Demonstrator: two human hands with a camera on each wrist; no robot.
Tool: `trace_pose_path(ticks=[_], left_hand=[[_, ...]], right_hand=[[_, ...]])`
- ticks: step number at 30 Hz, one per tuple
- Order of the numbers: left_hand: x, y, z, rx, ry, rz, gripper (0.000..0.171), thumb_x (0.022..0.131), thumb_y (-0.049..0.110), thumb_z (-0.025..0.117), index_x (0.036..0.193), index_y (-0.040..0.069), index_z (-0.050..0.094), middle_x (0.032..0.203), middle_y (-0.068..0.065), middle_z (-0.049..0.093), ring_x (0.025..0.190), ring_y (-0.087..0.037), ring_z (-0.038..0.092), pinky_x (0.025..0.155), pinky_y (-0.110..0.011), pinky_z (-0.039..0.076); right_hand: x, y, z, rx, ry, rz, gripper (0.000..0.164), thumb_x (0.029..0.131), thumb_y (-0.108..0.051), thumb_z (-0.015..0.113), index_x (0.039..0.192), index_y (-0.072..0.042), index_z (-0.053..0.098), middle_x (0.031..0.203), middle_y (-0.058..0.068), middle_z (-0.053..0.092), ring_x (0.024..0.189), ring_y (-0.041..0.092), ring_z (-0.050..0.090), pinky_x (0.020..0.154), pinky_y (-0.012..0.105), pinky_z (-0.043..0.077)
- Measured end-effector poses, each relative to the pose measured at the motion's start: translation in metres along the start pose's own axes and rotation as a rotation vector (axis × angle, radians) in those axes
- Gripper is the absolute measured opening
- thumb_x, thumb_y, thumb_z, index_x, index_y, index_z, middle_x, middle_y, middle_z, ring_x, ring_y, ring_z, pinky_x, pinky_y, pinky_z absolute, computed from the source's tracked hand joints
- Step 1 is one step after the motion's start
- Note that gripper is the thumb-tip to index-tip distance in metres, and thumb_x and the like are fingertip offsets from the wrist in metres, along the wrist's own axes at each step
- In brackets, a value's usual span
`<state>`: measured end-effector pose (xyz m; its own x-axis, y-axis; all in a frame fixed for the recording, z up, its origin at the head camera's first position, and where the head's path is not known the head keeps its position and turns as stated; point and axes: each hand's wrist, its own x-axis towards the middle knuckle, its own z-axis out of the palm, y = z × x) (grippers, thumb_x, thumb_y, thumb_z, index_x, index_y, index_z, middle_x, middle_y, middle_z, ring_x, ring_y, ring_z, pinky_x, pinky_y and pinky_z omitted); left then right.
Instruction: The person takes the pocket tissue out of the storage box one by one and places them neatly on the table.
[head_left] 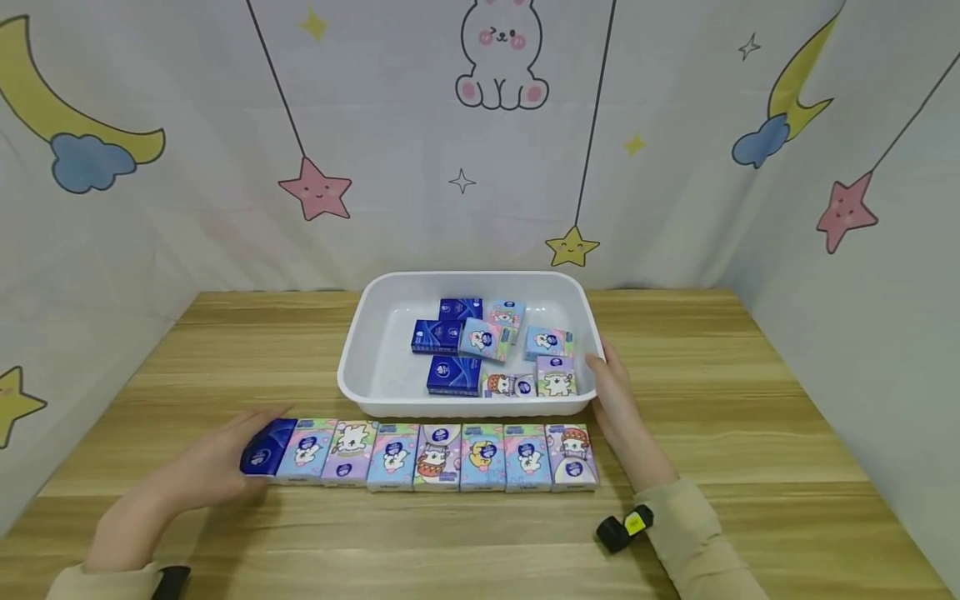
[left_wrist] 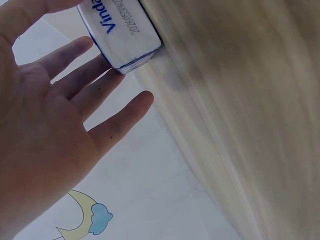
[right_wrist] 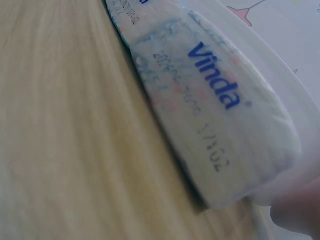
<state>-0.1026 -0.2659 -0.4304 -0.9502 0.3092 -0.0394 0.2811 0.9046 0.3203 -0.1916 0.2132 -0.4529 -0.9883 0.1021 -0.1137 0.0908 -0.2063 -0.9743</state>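
While a row of eight small packs (head_left: 437, 457) lines the worktop (head_left: 375, 542) just in front of a white tray (head_left: 386, 333), a person's left hand (head_left: 202, 454) touches the dark blue pack (head_left: 267, 443) at the row's left end, its fingers fairly straight and spread rather than curled. The right hand (head_left: 618, 404) is clamped on the tray's right rim near its front corner, thumb over the edge. "Vinda" reads in blue on the dark blue pack's pale end, beside a stamped code, and again on the patterned pack (head_left: 572, 457) at the row's right end (its own stamped digits are blurred). Inside the tray, near the worktop's far edge, lie three more dark blue packs (head_left: 454, 375) and five cartoon-printed packs (head_left: 556, 379), the latter mostly toward the right. A black device (head_left: 635, 522) with a yellow label sits at the right sleeve (head_left: 686, 529); beyond the worktop hangs a backdrop (head_left: 420, 225) of moons, stars and a winking rabbit.
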Motion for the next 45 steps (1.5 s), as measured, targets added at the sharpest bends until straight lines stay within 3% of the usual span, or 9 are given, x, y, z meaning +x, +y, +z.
trace_pose_path(ticks=[11,19,27,35,45], left_hand=[[0.003,0.003,-0.002,-0.023,-0.026,0.008,0.098,0.064,0.041,0.085,0.145,0.013,0.038,0.135,-0.028,0.048,0.118,-0.050,0.051,0.085,-0.065,0.047],[0.007,0.022,-0.011,-0.031,-0.038,-0.012,0.097,0.069,0.060,0.075,0.145,0.010,0.040,0.140,-0.031,0.044,0.124,-0.055,0.044,0.091,-0.068,0.043],[0.012,0.048,-0.026,-0.029,0.085,0.004,0.077,0.084,0.056,0.065,0.142,0.011,0.043,0.140,-0.024,0.049,0.123,-0.050,0.048,0.089,-0.067,0.045],[0.026,0.075,-0.028,-0.081,0.225,0.101,0.059,0.089,0.038,0.067,0.137,0.008,0.050,0.132,-0.018,0.057,0.118,-0.045,0.055,0.088,-0.063,0.050],[0.057,0.117,-0.013,-0.128,0.242,0.075,0.054,0.092,0.034,0.063,0.134,0.002,0.053,0.132,-0.023,0.057,0.118,-0.043,0.058,0.089,-0.056,0.053]], right_hand=[[0.000,0.001,0.000,0.024,-0.011,0.010,0.057,0.101,-0.011,0.034,0.154,-0.010,0.015,0.161,0.010,0.018,0.148,0.027,0.021,0.123,0.040,0.017],[0.000,0.001,0.000,0.014,-0.003,0.008,0.057,0.100,-0.011,0.035,0.154,-0.009,0.015,0.161,0.010,0.019,0.147,0.028,0.022,0.123,0.040,0.018],[0.001,0.001,0.000,0.019,-0.011,-0.006,0.058,0.100,-0.010,0.034,0.154,-0.008,0.015,0.161,0.012,0.018,0.147,0.029,0.021,0.123,0.041,0.017],[0.000,0.001,-0.001,0.014,-0.012,-0.004,0.058,0.100,-0.011,0.034,0.154,-0.009,0.013,0.161,0.011,0.017,0.148,0.028,0.020,0.123,0.041,0.016],[0.000,0.000,-0.001,0.010,-0.019,0.000,0.058,0.101,-0.012,0.033,0.155,-0.010,0.012,0.162,0.010,0.016,0.148,0.028,0.018,0.123,0.041,0.015]])
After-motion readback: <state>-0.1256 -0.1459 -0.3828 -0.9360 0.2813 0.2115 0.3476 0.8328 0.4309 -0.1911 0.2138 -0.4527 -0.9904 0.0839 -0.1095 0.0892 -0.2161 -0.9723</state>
